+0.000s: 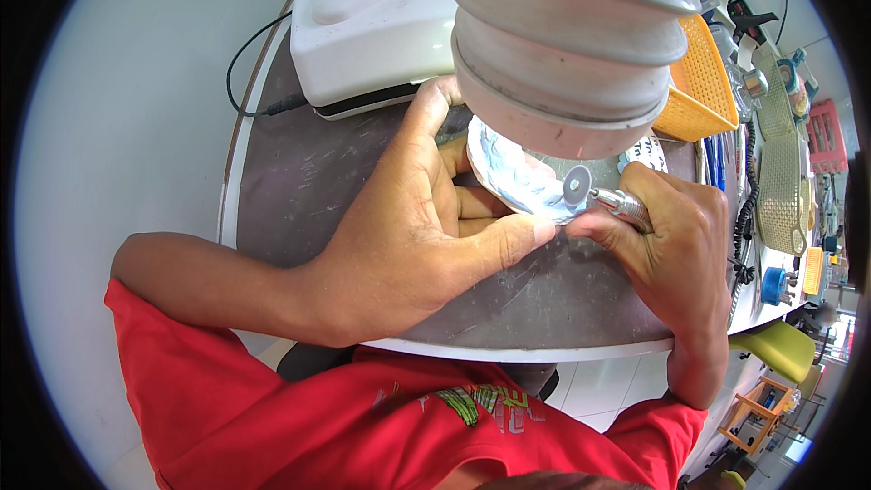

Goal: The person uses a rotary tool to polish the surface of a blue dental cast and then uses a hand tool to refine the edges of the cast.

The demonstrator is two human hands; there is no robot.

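My left hand [408, 209] is closed around a pale blue and white dental cast [513, 172], its thumb along the near edge and the other fingers behind it. In my right hand [676, 227] is a metal rotary handpiece [624, 206], gripped like a pen. A round grey cutting disc [577, 185] sits at the handpiece's tip, right by the cast's right end; I cannot tell whether they touch. My right thumb rests close to the cast's edge. The far part of the cast is hidden beneath a ribbed hose.
The wide ribbed white hose [572, 45] hangs over the work. Behind my left hand stands a white machine [372, 36]. To the right are an orange basket [703, 82], a coiled black cord [746, 209], a pale basket [782, 191] and a green chair [776, 349]. The grey worktop [299, 191] has a curved white edge.
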